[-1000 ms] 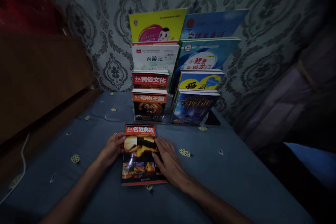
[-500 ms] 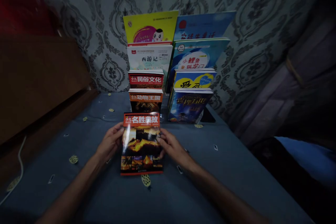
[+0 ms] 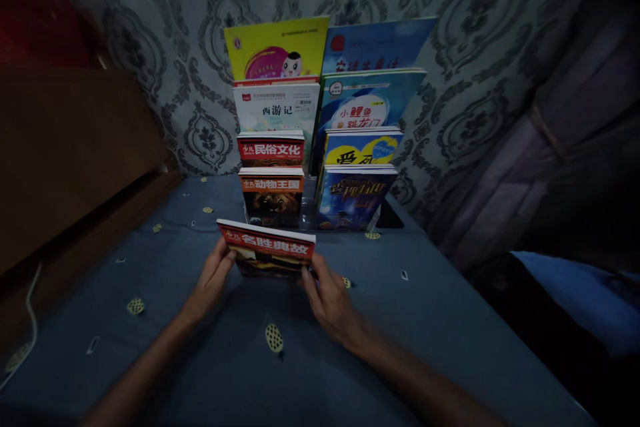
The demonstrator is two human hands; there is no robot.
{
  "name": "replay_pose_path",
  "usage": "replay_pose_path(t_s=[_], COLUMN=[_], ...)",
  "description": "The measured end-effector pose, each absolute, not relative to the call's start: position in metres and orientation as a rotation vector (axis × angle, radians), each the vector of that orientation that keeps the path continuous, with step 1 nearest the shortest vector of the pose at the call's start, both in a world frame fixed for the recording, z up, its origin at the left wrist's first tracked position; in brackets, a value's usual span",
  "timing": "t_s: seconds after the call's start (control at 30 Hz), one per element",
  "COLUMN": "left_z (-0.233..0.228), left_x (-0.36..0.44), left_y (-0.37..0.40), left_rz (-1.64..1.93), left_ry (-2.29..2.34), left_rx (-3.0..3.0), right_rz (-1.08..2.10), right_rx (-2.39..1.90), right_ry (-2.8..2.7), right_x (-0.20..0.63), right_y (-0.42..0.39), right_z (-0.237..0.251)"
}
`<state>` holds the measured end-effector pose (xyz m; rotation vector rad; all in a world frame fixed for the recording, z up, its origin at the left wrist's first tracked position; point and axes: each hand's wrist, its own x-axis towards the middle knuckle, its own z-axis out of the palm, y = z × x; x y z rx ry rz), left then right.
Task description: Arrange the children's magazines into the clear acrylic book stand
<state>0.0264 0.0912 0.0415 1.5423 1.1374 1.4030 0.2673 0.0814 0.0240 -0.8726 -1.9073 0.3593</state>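
Observation:
Between my two hands is a book [image 3: 273, 253] with a red title band and a dark picture cover, its top edge tipped toward me so the white page edges show. My left hand [image 3: 213, 280] grips its left side, and my right hand [image 3: 327, 297] grips its right side, thumb on the cover. Just behind it, a book with a lion on the cover [image 3: 273, 203] stands upright in the front left of a tiered rack. A dark blue book [image 3: 353, 203] stands in the front right. The rack itself is mostly hidden by books.
Behind stand a red-banded book [image 3: 273, 149], a white book [image 3: 275, 107], a yellow book [image 3: 277, 47] and several blue ones. The blue patterned cloth [image 3: 200, 373] lies under everything. A brown wooden panel [image 3: 75, 147] borders the left, a curtain [image 3: 560, 140] the right; papered wall is behind.
The held book has tilted from showing its full cover to showing its top edge and a foreshortened cover. Both hands kept their grip on its sides. The view has shifted slightly.

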Motion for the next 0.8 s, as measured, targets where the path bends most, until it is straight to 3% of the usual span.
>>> replay_pose_path(t_s=[0.8], left_z=[0.074], left_x=[0.036], left_y=[0.143], left_rz=[1.3], left_ry=[1.504], left_rx=[1.916], right_rz=[0.449], right_rx=[-0.974], right_ry=[-1.777], right_x=[0.257], right_y=[0.134], right_z=[0.04])
